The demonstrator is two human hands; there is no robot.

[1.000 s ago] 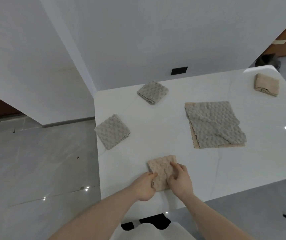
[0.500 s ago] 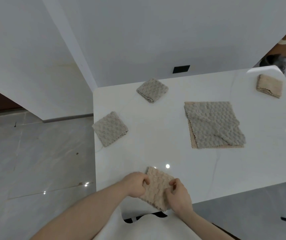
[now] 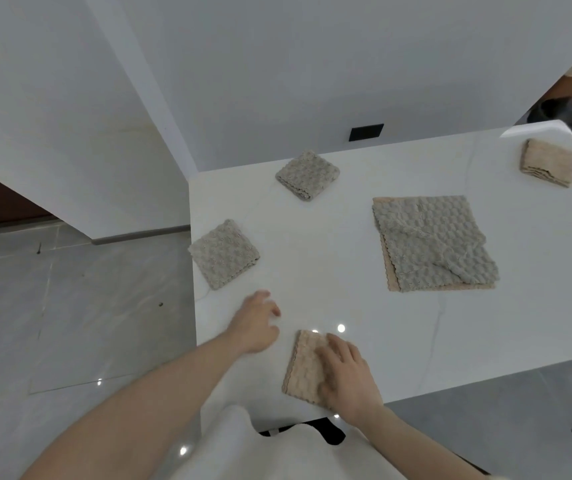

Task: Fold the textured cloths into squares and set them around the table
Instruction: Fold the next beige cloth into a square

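A folded beige textured cloth [image 3: 304, 365] lies flat near the front edge of the white table [image 3: 329, 271]. My right hand [image 3: 348, 375] rests palm-down on its right half, fingers spread. My left hand [image 3: 256, 323] hovers off the cloth to its left, blurred, holding nothing. Two folded grey squares lie at the left edge [image 3: 224, 259] and at the back [image 3: 307, 174]. A folded beige square [image 3: 547, 162] sits at the far right corner. A pile of unfolded cloths [image 3: 433, 244], grey over beige, lies right of centre.
The table's left edge drops to a glossy grey tiled floor [image 3: 70, 323]. A white wall with a black socket [image 3: 366, 132] stands behind the table. A white chair back [image 3: 260, 448] is under my arms at the front edge.
The beige square, held in both hands at the table's edge, now lies flat on the table. My left hand has let go and moved left; my right hand presses on it.
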